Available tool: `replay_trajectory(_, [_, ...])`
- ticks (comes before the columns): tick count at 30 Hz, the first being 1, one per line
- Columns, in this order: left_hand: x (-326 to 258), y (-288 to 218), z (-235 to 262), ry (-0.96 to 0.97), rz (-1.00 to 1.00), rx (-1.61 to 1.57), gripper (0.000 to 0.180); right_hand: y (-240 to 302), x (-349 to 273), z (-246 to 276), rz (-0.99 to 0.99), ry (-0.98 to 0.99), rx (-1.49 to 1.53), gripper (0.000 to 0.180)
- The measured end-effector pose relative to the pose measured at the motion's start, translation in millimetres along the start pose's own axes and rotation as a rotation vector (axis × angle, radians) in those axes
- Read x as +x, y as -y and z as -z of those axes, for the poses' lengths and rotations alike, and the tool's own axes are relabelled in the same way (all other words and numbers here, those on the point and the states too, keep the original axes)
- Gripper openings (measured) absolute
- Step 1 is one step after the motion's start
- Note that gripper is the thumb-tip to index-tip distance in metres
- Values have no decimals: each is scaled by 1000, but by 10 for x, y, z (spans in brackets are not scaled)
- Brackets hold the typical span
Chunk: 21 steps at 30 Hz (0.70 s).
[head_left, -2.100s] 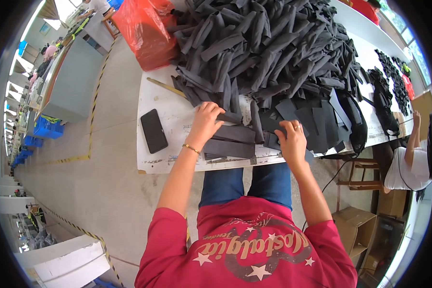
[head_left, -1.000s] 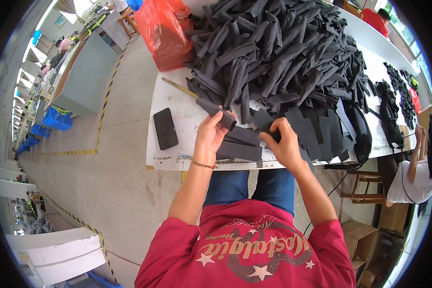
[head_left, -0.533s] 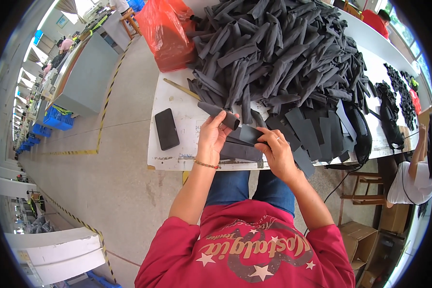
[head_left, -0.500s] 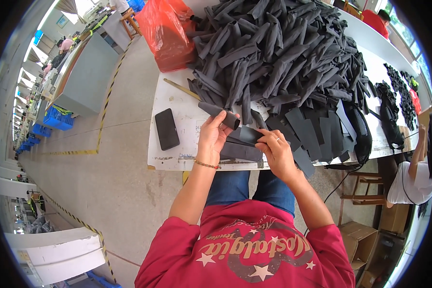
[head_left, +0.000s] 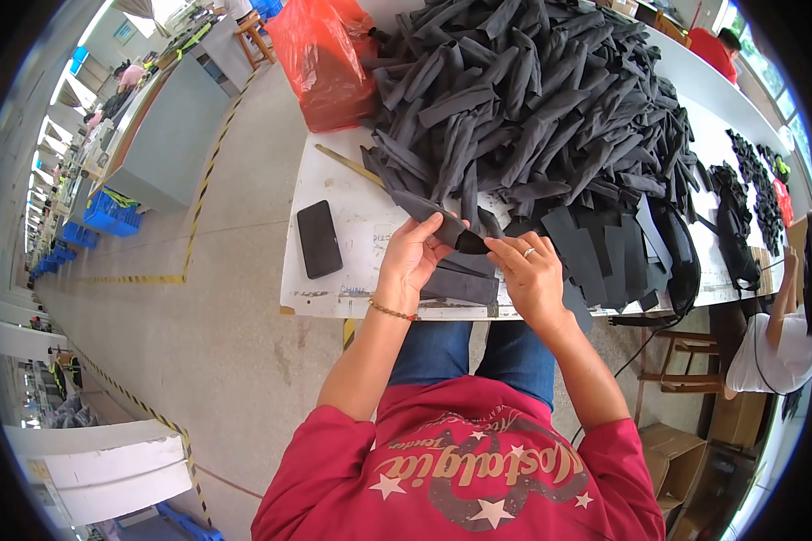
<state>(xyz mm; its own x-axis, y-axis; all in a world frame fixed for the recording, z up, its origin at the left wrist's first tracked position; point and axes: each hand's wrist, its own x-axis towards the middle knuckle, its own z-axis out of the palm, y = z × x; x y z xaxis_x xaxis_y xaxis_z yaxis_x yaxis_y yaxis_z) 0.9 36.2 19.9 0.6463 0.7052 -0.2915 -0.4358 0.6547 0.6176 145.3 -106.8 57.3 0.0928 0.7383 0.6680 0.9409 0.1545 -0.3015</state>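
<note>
A dark grey fabric strip [head_left: 444, 224] sits just above the middle of the frame, held over the near edge of the white table [head_left: 352, 212]. The left hand [head_left: 410, 260] pinches it between thumb and fingers from the left; the right hand [head_left: 530, 273], wearing a ring, closes its fingertips on the strip's right end. Both grips are narrow and tight on the cloth.

Directly under the hands lies a flat stack of dark pieces [head_left: 460, 281], near the table's front edge. Above and to the right, a big heap of dark strips [head_left: 532, 108] fills the upper centre of the frame. A black phone [head_left: 318, 238], a flat rectangle, lies on the table to the left of the hands. A red plastic bag [head_left: 327, 56] bulges at the upper left of the heap. Blue crates [head_left: 108, 209] sit at the far left on the floor. Brown cardboard boxes [head_left: 672, 451] stand at lower right, below another person [head_left: 771, 347] in white.
</note>
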Motion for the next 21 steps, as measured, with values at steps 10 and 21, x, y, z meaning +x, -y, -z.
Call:
replay_trajectory(10, [-217,38,-300,-69,-193,122,26,73,109,18,65,-57,-107,31])
replay_trajectory(21, [-185,-123,-278,66,-60,63,17,36,147,157,-36,32,124,26])
